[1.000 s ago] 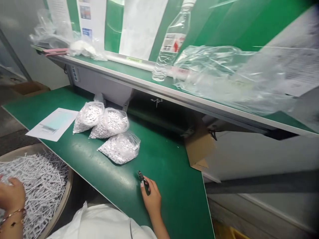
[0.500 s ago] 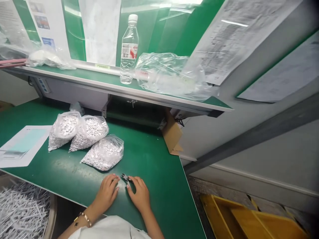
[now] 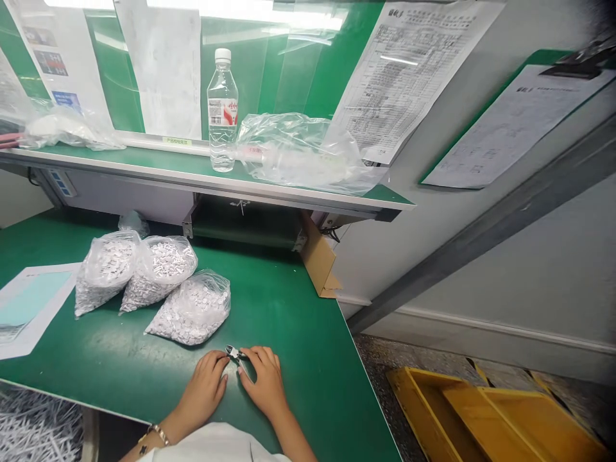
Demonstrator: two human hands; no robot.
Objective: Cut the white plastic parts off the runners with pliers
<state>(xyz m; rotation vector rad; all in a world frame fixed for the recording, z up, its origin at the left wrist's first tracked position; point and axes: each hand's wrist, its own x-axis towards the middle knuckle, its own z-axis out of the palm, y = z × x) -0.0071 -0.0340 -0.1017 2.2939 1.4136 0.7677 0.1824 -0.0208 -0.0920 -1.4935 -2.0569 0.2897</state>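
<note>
In the head view, my right hand [image 3: 265,378] rests on the green table with its thumb and fingers around the handles of a pair of side cutters [image 3: 233,353]. The cutters' metal jaws point left. My left hand [image 3: 202,388] lies on the table just left of the jaws, thumb apart from the curved fingers, and I see nothing in it. Beyond my hands stand three clear plastic bags full of small white pieces: the nearest bag [image 3: 190,311], a middle bag [image 3: 161,269] and a left bag [image 3: 106,269].
Papers [image 3: 36,305] lie at the table's left. A bin of thin white sticks [image 3: 38,427] sits below the front edge. Overhead, a shelf [image 3: 178,163] carries a water bottle [image 3: 222,112] and plastic bags. A cardboard piece [image 3: 320,263] stands at the right; yellow crates [image 3: 433,410] are on the floor.
The camera view has shifted, so the shelf and bags sit further left in the picture. Both hands stay in nearly the same place, with the cutters still in my right hand.
</note>
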